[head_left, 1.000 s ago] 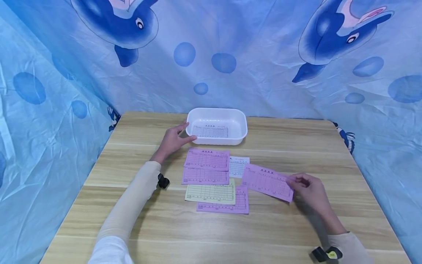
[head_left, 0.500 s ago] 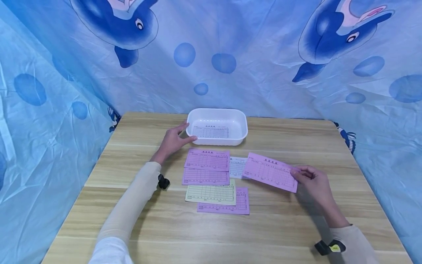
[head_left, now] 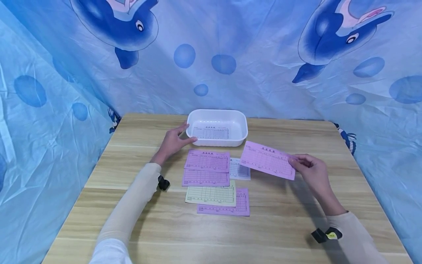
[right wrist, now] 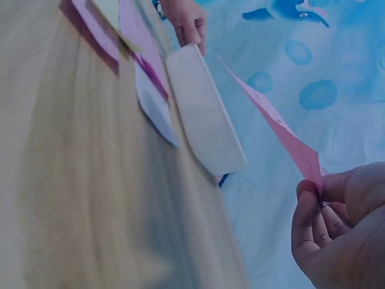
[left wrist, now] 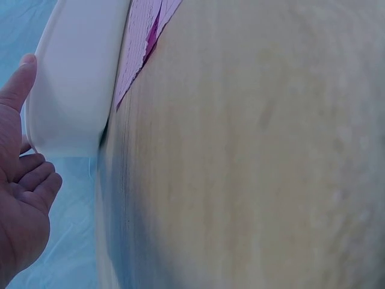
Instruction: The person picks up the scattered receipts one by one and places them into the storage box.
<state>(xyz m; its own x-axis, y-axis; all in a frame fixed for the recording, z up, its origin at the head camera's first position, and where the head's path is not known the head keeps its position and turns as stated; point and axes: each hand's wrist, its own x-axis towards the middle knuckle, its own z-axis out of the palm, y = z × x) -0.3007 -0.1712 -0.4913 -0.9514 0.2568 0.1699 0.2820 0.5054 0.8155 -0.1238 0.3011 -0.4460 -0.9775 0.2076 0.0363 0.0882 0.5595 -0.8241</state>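
Observation:
My right hand (head_left: 311,172) pinches a pink printed form slip (head_left: 268,160) by its right edge, thumb on top. The slip hangs tilted above the table, right of the pile; the right wrist view shows the pinched slip (right wrist: 283,132) nearly edge-on. At the back, my left hand (head_left: 173,143) holds the left end of a white plastic tray (head_left: 237,142), thumb at its front left corner. A white form slip (head_left: 211,133) lies in the tray. In the left wrist view, fingers of the left hand (left wrist: 24,174) are curled beside the tray's end.
In front of the tray lie overlapping slips: two pink slips (head_left: 207,161), a white slip (head_left: 240,170) partly covered, a light green slip (head_left: 211,195) and another pink slip (head_left: 243,207) beneath it. A blue dolphin-print curtain (head_left: 211,88) hangs behind the wooden table (head_left: 184,238).
My right hand has lifted the pink slip off the table and carried it away from me, toward the tray's right side. The left hand and tray stay where they were.

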